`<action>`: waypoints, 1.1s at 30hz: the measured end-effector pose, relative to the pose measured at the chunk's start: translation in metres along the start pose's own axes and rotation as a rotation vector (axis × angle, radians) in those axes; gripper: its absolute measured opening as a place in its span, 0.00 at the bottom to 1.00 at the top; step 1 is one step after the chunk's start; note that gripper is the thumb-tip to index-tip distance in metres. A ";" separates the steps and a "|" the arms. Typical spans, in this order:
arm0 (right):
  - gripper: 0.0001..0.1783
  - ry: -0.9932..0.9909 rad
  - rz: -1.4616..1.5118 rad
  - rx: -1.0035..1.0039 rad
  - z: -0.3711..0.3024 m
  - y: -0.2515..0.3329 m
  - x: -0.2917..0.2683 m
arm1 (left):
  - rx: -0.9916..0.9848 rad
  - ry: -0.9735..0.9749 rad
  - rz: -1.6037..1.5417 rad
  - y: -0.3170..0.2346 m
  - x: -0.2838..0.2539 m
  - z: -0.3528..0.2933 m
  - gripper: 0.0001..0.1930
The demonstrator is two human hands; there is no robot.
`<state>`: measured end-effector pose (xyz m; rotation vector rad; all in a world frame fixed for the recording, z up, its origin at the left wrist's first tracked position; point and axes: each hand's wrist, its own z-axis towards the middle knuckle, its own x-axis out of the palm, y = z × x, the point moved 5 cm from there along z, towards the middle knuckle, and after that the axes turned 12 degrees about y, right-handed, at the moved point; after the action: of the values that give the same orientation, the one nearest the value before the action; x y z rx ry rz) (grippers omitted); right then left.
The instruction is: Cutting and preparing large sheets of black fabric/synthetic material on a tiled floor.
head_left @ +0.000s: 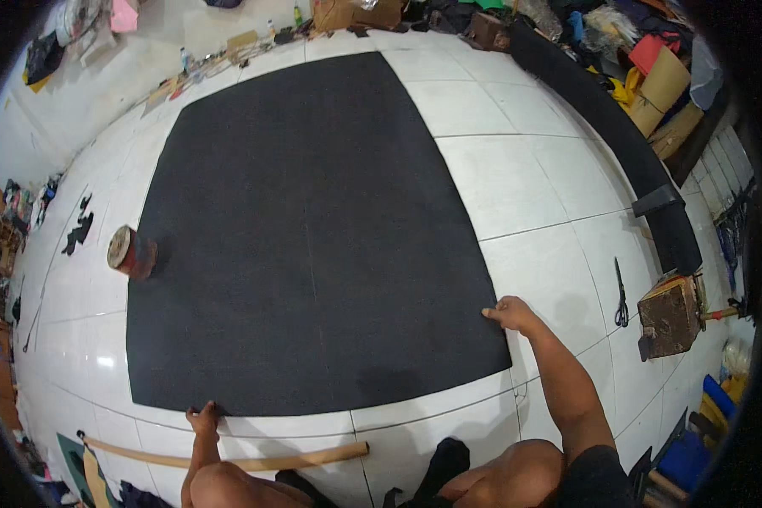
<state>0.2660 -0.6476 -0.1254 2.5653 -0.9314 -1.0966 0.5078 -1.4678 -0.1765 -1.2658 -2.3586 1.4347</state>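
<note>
A large black sheet (313, 229) of felt-like material lies flat on the white tiled floor (525, 186). My left hand (203, 417) pinches its near left edge. My right hand (508, 314) grips its right edge close to the near corner. A long wooden stick (254, 461) lies on the tiles just in front of my knees, below the sheet.
A red and white tin can (129, 251) stands at the sheet's left edge. Scissors (621, 295) and a small wooden box (670, 316) lie to the right. A rolled black sheet (601, 127) runs along the right side. Cardboard boxes and clutter line the far wall.
</note>
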 end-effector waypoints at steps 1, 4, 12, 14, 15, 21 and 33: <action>0.24 -0.072 -0.017 -0.003 -0.003 -0.001 -0.015 | -0.033 0.011 0.047 0.000 0.022 -0.007 0.40; 0.26 -0.128 -0.027 -0.121 0.020 0.059 -0.023 | 0.115 -0.161 0.023 -0.011 -0.025 0.012 0.41; 0.27 -0.329 -0.003 -0.130 0.055 0.091 -0.048 | -0.022 -0.180 0.084 -0.002 -0.014 0.014 0.31; 0.27 -0.330 0.029 -0.176 0.076 0.112 -0.044 | 0.062 -0.174 0.110 -0.005 -0.047 0.028 0.31; 0.27 -0.341 0.045 -0.194 0.087 0.117 -0.045 | 0.125 -0.141 0.140 -0.003 -0.052 0.034 0.31; 0.26 -0.340 0.129 -0.234 0.131 0.160 -0.062 | 0.150 -0.135 0.061 -0.008 -0.077 0.036 0.32; 0.22 -0.428 0.192 -0.183 0.150 0.138 -0.079 | 0.038 -0.021 -0.089 0.006 -0.041 0.030 0.27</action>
<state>0.0532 -0.6973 -0.1296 2.0831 -1.0817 -1.6204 0.5236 -1.5157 -0.1845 -1.1273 -2.3572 1.4655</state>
